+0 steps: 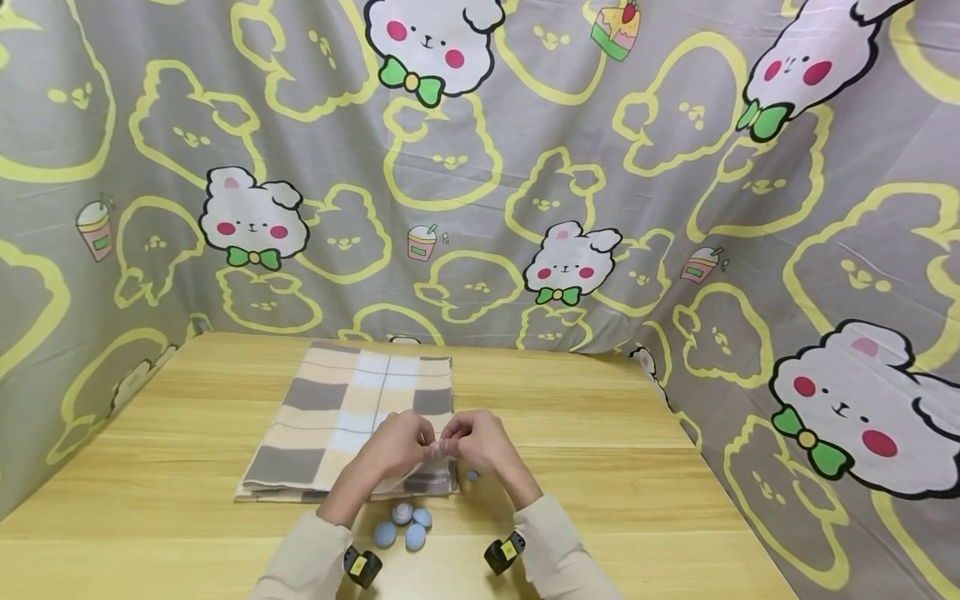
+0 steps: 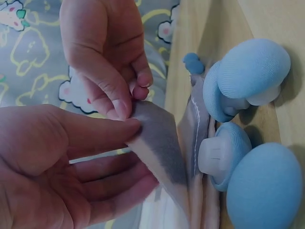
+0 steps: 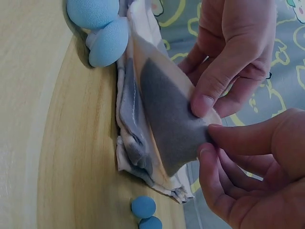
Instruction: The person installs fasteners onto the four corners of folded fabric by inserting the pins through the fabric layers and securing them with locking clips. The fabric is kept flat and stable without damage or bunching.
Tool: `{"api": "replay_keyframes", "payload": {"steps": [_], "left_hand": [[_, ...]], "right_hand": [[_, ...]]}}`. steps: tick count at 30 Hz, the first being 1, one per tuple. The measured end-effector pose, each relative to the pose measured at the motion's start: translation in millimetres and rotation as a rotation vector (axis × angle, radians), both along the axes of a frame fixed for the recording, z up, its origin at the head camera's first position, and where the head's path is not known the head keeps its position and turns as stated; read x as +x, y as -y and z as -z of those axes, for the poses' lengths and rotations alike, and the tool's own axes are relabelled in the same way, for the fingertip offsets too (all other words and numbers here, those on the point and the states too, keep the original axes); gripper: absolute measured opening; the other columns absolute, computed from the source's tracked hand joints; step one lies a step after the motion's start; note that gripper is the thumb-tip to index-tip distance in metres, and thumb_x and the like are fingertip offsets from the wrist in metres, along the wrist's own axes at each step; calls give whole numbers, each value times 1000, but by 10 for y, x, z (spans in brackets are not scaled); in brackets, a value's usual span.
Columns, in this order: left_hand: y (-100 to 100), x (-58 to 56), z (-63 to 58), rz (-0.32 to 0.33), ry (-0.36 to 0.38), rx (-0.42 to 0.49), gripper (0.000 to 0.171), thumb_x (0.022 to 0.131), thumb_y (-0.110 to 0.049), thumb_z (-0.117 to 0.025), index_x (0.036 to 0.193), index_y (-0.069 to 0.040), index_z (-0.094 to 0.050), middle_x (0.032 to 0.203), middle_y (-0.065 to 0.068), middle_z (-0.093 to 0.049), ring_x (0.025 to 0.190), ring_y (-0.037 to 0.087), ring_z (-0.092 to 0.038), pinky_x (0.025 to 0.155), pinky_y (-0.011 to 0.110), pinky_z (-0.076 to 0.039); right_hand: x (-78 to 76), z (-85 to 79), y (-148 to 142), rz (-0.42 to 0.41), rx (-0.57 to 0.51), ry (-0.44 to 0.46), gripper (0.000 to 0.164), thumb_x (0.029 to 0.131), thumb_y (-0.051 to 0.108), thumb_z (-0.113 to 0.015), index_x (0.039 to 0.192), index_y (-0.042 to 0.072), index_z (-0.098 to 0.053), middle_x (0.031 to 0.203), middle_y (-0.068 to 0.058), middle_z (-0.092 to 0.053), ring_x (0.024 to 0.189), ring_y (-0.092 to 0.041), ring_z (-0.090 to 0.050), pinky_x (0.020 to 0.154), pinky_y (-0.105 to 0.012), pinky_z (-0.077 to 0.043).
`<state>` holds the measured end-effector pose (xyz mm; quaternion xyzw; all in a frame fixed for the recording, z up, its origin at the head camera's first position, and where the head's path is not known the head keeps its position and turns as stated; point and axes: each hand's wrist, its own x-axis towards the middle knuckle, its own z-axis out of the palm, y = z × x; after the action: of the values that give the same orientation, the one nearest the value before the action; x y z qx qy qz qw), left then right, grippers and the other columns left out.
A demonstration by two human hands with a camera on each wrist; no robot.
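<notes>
A folded plaid cloth [image 1: 322, 417] in peach, grey and white lies on the table. My left hand [image 1: 397, 446] pinches a raised grey corner [image 3: 167, 114] between thumb and fingers. My right hand [image 1: 483, 440] pinches the same corner from the other side, its fingertips close to the left ones. Several blue mushroom-shaped pieces [image 1: 415, 537] with fabric-covered caps lie before the cloth; the left wrist view shows a white plastic base [image 2: 213, 155] under one. Below my right hand sits a small blue piece [image 1: 472, 475], seen as two round blue knobs [image 3: 144, 207] in the right wrist view.
The wooden table [image 1: 585, 467] spreads out on both sides of the cloth. A grey curtain [image 1: 465, 150] with cartoon prints hangs behind the table and along its sides. A black wrist camera [image 1: 363, 567] is strapped to the left wrist, another [image 1: 504, 552] to the right.
</notes>
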<state>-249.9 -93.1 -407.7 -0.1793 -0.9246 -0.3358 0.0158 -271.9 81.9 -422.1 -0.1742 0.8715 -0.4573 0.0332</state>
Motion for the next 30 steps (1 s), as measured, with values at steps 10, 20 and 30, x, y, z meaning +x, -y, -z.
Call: {"api": "replay_keyframes", "payload": {"steps": [10, 20, 30], "left_hand": [[-11, -17, 25, -26, -9, 28, 18, 81, -1, -80, 67, -7, -71, 62, -1, -69, 59, 10, -57, 55, 26, -46], [4, -26, -17, -70, -14, 23, 17, 76, 2, -81, 68, -8, -70, 64, 0, -69, 59, 11, -60, 57, 27, -49], [5, -17, -17, -92, 5, 38, 16, 79, 1, -79, 68, -7, -71, 63, -1, -68, 58, 11, -58, 55, 26, -47]], "right_hand": [[2, -13, 1, -4, -11, 9, 6, 85, -1, -73, 81, 4, -73, 69, -2, -65, 61, -10, -57, 56, -23, -49], [-30, -94, -109, 51, -19, 31, 7, 91, 9, -72, 89, 3, -74, 80, -18, -72, 67, -29, -69, 56, -26, -52], [-108, -156, -354, 180, 176, -50, 11, 90, 12, -73, 83, 4, -70, 73, -5, -65, 60, -17, -59, 54, -27, -45]]}}
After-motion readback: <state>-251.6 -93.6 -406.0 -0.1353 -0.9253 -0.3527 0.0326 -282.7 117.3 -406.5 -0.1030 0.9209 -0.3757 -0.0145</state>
